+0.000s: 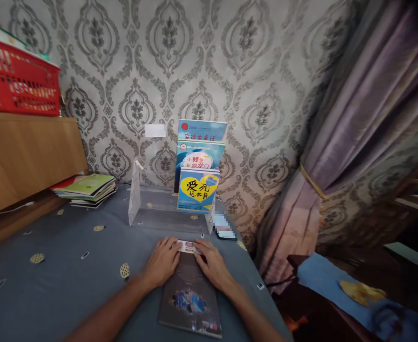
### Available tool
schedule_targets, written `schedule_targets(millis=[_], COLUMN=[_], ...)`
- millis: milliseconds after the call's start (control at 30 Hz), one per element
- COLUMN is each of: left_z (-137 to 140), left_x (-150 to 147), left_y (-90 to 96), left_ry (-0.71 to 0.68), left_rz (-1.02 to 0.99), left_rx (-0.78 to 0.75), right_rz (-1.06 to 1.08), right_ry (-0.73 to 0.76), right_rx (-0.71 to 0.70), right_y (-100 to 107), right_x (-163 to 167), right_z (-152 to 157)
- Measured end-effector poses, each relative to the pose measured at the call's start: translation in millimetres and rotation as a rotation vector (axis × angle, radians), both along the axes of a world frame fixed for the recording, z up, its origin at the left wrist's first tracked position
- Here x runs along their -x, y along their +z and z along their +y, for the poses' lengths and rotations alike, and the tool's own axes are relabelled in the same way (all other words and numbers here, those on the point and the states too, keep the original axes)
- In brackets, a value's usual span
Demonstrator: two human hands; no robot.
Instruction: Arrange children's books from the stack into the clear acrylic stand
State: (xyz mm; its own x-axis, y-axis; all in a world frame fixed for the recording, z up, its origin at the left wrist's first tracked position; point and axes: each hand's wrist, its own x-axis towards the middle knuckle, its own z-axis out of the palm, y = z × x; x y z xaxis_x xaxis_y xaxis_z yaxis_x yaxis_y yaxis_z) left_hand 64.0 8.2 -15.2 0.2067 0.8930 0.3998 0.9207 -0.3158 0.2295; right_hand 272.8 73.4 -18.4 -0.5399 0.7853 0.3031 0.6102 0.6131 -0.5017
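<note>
A dark book (pixel 189 289) with a blue picture near its lower end lies flat on the cloth-covered table. At its far end is a small white strip (pixel 186 246) with red print. My left hand (pixel 164 260) rests on the far left part of the book, fingers stretched out and fingertips at the strip's left end. My right hand (pixel 211 262) mirrors it, its fingers lying at the strip's right end. Beyond both hands stands a clear plastic rack (pixel 169 221), with a blue-and-yellow book (pixel 198 192) and two blue books (pixel 201 130) upright in tiers at its right.
A phone (pixel 226 232) lies right of the rack. At the far left is a stack of books (pixel 91 190) beside a wooden cabinet (pixel 30 156), with a red basket (pixel 19 78) on top. A gathered curtain (pixel 301 199) hangs beyond the table's right edge.
</note>
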Motion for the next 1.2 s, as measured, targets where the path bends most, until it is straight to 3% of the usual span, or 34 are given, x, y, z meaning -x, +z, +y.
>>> schedule_targets(millis=[500, 833, 1200], left_z=[-2.1, 2.7, -0.1], left_x=[8.3, 7.3, 9.6], left_y=[12.0, 6.7, 7.1], left_ry=[-0.081, -0.093, -0.089], left_rz=[-0.035, -0.057, -0.022], left_rx=[0.128, 0.087, 0.064], right_rz=[0.068, -0.051, -0.109], right_ry=[-0.012, -0.044, -0.026], right_rx=[0.099, 0.039, -0.003], right_y=[7.2, 13.9, -5.8], right_x=[-6.9, -5.7, -10.4], right_z=[4.2, 4.5, -0.2])
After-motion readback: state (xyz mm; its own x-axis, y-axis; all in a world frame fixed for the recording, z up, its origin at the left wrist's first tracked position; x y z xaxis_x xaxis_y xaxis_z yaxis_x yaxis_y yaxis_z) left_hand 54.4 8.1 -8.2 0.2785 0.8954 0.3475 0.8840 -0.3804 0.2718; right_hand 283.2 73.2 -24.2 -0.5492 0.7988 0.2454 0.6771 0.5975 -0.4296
